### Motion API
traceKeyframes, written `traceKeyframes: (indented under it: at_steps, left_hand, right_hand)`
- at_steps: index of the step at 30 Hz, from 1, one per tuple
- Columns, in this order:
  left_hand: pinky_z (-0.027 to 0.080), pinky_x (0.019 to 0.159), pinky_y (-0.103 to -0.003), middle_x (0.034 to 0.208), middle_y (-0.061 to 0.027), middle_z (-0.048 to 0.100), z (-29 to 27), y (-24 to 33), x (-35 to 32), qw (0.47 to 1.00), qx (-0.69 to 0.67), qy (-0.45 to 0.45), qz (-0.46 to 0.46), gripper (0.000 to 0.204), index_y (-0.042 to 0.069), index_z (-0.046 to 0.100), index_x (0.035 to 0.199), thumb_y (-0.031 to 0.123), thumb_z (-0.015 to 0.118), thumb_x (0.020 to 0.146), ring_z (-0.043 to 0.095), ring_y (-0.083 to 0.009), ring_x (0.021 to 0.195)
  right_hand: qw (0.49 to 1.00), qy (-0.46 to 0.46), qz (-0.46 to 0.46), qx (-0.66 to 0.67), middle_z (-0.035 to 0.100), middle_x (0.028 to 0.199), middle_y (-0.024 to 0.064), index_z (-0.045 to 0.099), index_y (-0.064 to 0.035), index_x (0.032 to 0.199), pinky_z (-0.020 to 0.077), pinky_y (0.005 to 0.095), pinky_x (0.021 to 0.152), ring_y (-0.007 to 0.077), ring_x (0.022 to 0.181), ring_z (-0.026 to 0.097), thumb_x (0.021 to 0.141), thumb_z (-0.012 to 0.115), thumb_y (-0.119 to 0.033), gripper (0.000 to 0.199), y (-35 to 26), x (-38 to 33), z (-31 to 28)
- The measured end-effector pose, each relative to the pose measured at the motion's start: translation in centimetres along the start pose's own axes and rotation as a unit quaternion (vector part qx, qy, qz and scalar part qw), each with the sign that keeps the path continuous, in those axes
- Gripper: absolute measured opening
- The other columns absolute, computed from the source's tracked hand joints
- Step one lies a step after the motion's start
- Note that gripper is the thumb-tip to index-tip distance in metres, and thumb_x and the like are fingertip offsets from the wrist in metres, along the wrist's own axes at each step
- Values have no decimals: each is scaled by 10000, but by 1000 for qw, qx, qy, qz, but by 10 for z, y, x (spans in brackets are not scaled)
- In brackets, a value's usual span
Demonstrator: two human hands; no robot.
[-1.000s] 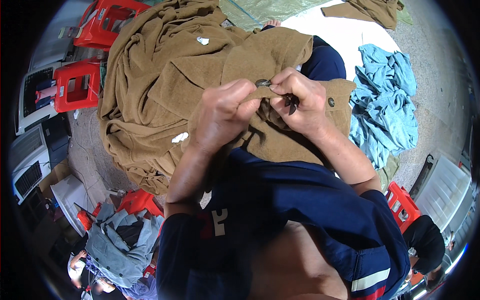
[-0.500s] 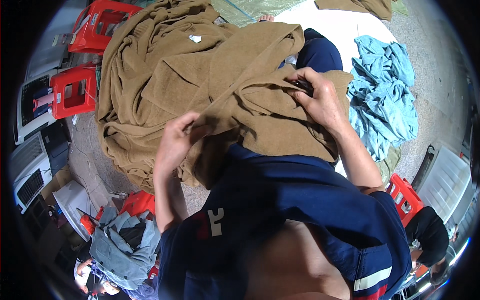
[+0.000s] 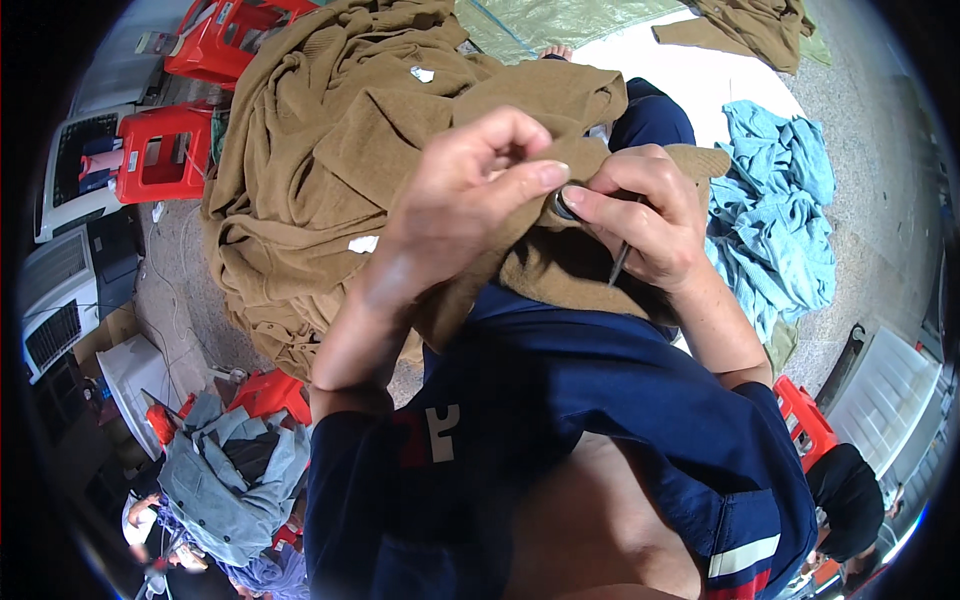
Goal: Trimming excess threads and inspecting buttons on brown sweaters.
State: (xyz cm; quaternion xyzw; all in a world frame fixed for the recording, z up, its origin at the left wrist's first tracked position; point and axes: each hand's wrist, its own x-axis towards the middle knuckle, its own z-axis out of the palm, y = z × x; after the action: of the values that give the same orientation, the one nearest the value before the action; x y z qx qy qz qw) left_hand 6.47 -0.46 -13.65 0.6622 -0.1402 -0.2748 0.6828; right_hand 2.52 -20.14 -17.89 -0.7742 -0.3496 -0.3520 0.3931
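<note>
A brown knit garment (image 3: 575, 265) lies across my lap, joined to the view of a larger brown heap. My right hand (image 3: 650, 215) is closed, pinching the garment's edge between thumb and fingers. Within that same hand sits a slim dark tool (image 3: 620, 263), its pointed end sticking out below the fingers; its kind is mostly hidden. At the thumb tip shows a small dark round piece (image 3: 562, 205), perhaps a button or part of the tool. My left hand (image 3: 465, 195) is raised over the cloth, thumb and forefinger apart, nothing visible between them; its other fingers are curled.
Brown knitwear (image 3: 330, 150) is heaped at the left. Light blue knit cloth (image 3: 770, 210) lies to the right on a white sheet (image 3: 690, 85). Red stools (image 3: 165, 150) stand at the left; a grey-blue jacket (image 3: 225, 490) is behind. People sit at both lower corners.
My left hand has let go of the brown cloth and moved up and right, close to the right hand. The right hand has turned, bringing the tool's point downward. The view has shifted slightly.
</note>
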Motion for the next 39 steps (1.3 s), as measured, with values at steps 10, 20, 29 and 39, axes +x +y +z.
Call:
traceKeyframes:
  at_steps: [10, 20, 29, 39]
  left_hand:
    - [421, 705, -199, 857, 1, 574, -15, -17, -10, 996, 67, 41, 29, 153, -19, 586, 1007, 10, 600, 857, 512, -52, 798]
    - [437, 702, -192, 877, -5, 633, -16, -31, -21, 972, -193, 110, -71, 155, -30, 616, 988, 94, 627, 896, 544, -52, 783]
    - [445, 724, -201, 871, -17, 628, -13, -9, -23, 996, 20, 83, -38, 153, -52, 637, 963, 83, 637, 889, 559, -76, 800]
    - [507, 762, -321, 910, -112, 643, -10, -19, -22, 940, 298, 81, 145, 274, -12, 643, 964, 87, 741, 728, 642, -230, 849]
  right_hand:
    - [965, -154, 162, 136, 627, 1006, 94, 662, -33, 887, 518, 309, 606, 211, 748, 642, 695, 666, 32, 203, 6, 0, 11]
    - [986, -65, 148, 26, 594, 880, 76, 680, -48, 868, 498, 299, 544, 202, 725, 619, 658, 705, 1, 217, -10, -3, 35]
    - [999, -11, -8, -39, 614, 779, 71, 663, -10, 840, 483, 288, 509, 197, 617, 588, 638, 718, -69, 218, -6, 6, 26]
    - [985, -83, 116, 98, 591, 983, 100, 625, -26, 868, 513, 298, 607, 205, 760, 618, 697, 712, -1, 193, -2, 6, 27]
